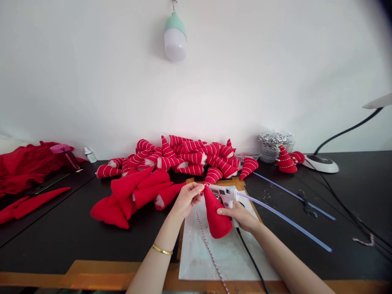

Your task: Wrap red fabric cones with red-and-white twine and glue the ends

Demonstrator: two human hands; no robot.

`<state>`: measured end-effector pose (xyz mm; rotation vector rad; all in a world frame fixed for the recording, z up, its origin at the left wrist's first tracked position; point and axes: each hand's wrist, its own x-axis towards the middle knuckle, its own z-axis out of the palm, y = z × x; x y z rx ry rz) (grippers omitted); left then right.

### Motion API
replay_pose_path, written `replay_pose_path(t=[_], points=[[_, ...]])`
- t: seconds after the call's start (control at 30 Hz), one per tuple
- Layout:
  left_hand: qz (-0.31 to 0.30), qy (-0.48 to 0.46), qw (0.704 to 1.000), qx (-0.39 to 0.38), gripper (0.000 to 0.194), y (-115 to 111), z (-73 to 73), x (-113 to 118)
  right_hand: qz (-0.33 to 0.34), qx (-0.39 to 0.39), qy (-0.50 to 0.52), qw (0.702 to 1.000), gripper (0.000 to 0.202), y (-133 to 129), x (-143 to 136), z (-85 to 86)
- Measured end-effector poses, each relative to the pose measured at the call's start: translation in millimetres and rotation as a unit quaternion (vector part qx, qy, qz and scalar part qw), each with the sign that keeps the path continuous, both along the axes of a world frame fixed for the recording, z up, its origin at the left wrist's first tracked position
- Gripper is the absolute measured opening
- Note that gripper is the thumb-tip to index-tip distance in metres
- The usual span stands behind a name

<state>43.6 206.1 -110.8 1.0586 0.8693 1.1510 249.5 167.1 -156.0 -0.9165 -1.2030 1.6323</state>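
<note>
A plain red felt cone (216, 215) lies on a white sheet (226, 257), tip pointing away from me. My left hand (186, 199) pinches a red-and-white twine (207, 241) at the cone's tip; the twine trails down toward me. My right hand (240, 214) grips a white glue gun (224, 194) with its nozzle at the cone's tip, fingers also resting against the cone's side. A clear glue stick (284, 220) sticks out of the gun's back to the right.
Plain red cones (134, 196) lie left of my hands, and a pile of twine-wrapped cones (183, 157) sits by the wall. Further off are red fabric (27, 163), a second glue stick (294, 196), a lamp base (321, 162), a foil bowl (274, 143) and a finished cone (284, 160).
</note>
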Motion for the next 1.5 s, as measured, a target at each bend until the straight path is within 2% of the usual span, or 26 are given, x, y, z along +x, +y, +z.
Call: replay_pose_path(t=[0.17, 0.37, 0.5, 0.63, 0.7, 0.77, 0.83, 0.93, 1.1, 1.5], points=[[-0.002, 0.005, 1.0, 0.0, 0.034, 1.7, -1.4, -0.8, 0.013, 0.008, -0.003, 1.0, 0.063, 3.2, 1.5, -3.5], [0.021, 0.013, 1.0, -0.001, 0.038, -0.2, -2.2, 1.6, 0.025, 0.047, 0.015, 0.998, 0.082, 0.0, -1.4, 2.4], [0.045, -0.001, 0.999, 0.018, 0.039, -3.8, -3.1, 5.6, 0.017, 0.03, 0.003, 0.999, 0.066, 0.0, -0.2, -4.6], [0.08, -0.016, 0.996, 0.037, 0.039, -4.4, -2.5, 8.0, -0.078, 0.043, -0.017, 0.996, 0.044, 9.2, 5.8, -14.7], [0.101, -0.024, 0.993, 0.051, 0.039, -5.2, -0.6, 9.0, -0.122, 0.068, 0.004, 0.99, 0.041, 10.1, 9.1, -12.0], [0.119, -0.029, 0.99, 0.065, 0.038, -5.8, 1.1, 10.0, -0.138, 0.093, 0.048, 0.985, 0.04, 6.2, 11.0, -4.3], [0.132, -0.024, 0.988, 0.077, 0.038, -5.0, 1.2, 10.5, -0.126, 0.121, 0.077, 0.982, 0.04, -0.3, 10.3, 4.6], [0.138, 0.001, 0.987, 0.087, 0.038, -1.3, -2.5, 10.4, -0.072, 0.155, 0.062, 0.983, 0.042, -8.6, 6.6, 11.6], [0.126, 0.033, 0.985, 0.114, 0.034, 2.8, -8.8, 9.4, -0.012, 0.181, 0.026, 0.983, 0.039, -10.3, 5.8, 6.8], [0.139, 0.046, 0.982, 0.121, 0.031, 2.4, -7.2, 11.7, -0.001, 0.184, -0.035, 0.982, 0.044, -8.0, 8.6, 12.3]])
